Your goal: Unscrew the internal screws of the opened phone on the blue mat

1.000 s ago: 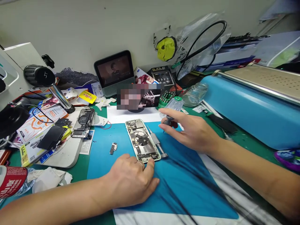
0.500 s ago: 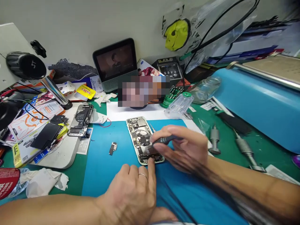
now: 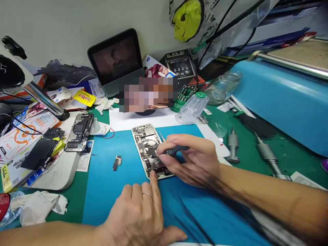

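Note:
An opened smartphone with a pale frame and bare inner parts lies tilted on the blue mat. My left hand rests in front of it, index finger stretched onto its lower end, thumb out, other fingers bent, holding nothing. My right hand grips a slim dark grey hand tool above the phone's right side; fingers hide much of it. A thin metal tip shows past the index finger; I cannot tell whether it belongs to that tool. Left of the phone lies a small metal-and-black phone part.
Another opened phone sits on a white board at left, near boxes. Behind stand a tablet-like screen, a green bit holder and a clear plastic container. Grey screwdrivers stand at right. Blurred dark strands cross the foreground.
The whole view has shifted, so most things appear further left. My left index finger still rests on the phone, and the right hand keeps its tool over it.

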`<control>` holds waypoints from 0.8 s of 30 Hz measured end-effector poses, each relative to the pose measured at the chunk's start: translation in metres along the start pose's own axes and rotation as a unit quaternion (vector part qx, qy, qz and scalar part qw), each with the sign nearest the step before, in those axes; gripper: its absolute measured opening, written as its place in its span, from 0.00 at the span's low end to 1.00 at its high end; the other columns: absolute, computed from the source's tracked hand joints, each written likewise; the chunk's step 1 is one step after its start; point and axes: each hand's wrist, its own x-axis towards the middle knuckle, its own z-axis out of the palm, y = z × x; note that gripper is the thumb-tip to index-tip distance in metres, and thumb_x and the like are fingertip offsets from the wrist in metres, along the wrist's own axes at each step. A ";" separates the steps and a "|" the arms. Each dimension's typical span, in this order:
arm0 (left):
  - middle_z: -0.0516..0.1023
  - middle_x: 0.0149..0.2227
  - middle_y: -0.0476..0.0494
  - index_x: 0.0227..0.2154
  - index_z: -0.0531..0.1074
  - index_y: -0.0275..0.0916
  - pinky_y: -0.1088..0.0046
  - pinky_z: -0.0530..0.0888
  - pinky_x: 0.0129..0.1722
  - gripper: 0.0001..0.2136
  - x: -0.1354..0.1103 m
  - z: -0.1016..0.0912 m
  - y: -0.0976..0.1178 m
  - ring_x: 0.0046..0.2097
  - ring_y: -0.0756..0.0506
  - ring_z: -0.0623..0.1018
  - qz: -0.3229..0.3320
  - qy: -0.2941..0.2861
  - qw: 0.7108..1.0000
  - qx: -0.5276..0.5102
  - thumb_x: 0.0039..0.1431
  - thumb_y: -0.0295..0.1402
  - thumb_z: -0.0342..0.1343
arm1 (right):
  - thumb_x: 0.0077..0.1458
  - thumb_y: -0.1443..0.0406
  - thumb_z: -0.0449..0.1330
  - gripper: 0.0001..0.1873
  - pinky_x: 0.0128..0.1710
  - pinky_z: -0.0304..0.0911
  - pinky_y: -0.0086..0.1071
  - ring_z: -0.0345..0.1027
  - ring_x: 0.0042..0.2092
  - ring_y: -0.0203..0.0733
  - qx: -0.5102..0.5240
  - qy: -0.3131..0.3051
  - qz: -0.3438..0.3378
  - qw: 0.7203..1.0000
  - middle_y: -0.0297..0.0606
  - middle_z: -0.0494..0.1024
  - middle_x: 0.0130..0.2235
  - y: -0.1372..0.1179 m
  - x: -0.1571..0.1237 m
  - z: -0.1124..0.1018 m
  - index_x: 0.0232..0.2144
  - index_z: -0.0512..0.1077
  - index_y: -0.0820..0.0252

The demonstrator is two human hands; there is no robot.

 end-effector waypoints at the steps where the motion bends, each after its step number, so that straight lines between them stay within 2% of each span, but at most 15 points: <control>1: 0.71 0.23 0.41 0.45 0.76 0.23 0.67 0.64 0.19 0.39 0.000 0.000 0.000 0.22 0.44 0.70 -0.001 0.002 1.000 -0.001 0.61 0.61 0.40 | 0.55 0.74 0.60 0.34 0.32 0.76 0.33 0.76 0.32 0.37 -0.004 -0.003 0.001 1.000 0.35 0.79 0.37 0.001 -0.001 0.000 0.61 0.56 0.48; 4: 0.72 0.23 0.40 0.43 0.77 0.26 0.67 0.64 0.19 0.39 0.001 0.002 -0.001 0.22 0.45 0.70 0.002 0.002 1.000 -0.006 0.60 0.62 0.40 | 0.56 0.73 0.60 0.34 0.32 0.76 0.34 0.76 0.32 0.39 -0.015 -0.014 -0.005 1.000 0.36 0.80 0.36 0.001 -0.001 0.000 0.61 0.55 0.47; 11: 0.73 0.23 0.40 0.46 0.76 0.24 0.67 0.65 0.20 0.41 0.002 0.002 -0.003 0.22 0.44 0.71 0.007 0.007 1.000 -0.008 0.58 0.64 0.42 | 0.56 0.75 0.56 0.30 0.31 0.75 0.31 0.73 0.31 0.36 0.005 -0.066 -0.017 0.998 0.34 0.77 0.35 -0.003 0.004 -0.002 0.58 0.56 0.51; 16: 0.74 0.24 0.39 0.46 0.75 0.24 0.67 0.66 0.22 0.42 0.002 0.002 -0.003 0.23 0.44 0.72 0.002 -0.003 1.000 -0.011 0.56 0.65 0.44 | 0.55 0.75 0.57 0.29 0.29 0.73 0.29 0.71 0.30 0.35 -0.010 -0.067 -0.035 0.997 0.34 0.77 0.34 -0.004 0.006 -0.002 0.57 0.56 0.54; 20: 0.74 0.24 0.40 0.44 0.76 0.25 0.68 0.66 0.22 0.41 0.001 0.002 -0.004 0.23 0.45 0.72 0.004 -0.004 1.000 -0.012 0.57 0.64 0.42 | 0.56 0.75 0.57 0.28 0.31 0.73 0.29 0.72 0.31 0.35 -0.026 -0.065 -0.062 0.996 0.36 0.77 0.35 -0.005 0.008 -0.002 0.56 0.57 0.56; 24: 0.74 0.24 0.39 0.43 0.77 0.25 0.68 0.67 0.22 0.42 0.001 0.004 -0.004 0.23 0.44 0.72 0.005 0.004 1.000 -0.012 0.56 0.66 0.42 | 0.60 0.70 0.56 0.23 0.30 0.73 0.29 0.71 0.29 0.35 -0.041 -0.068 -0.085 0.993 0.35 0.77 0.32 -0.005 0.012 -0.003 0.56 0.57 0.58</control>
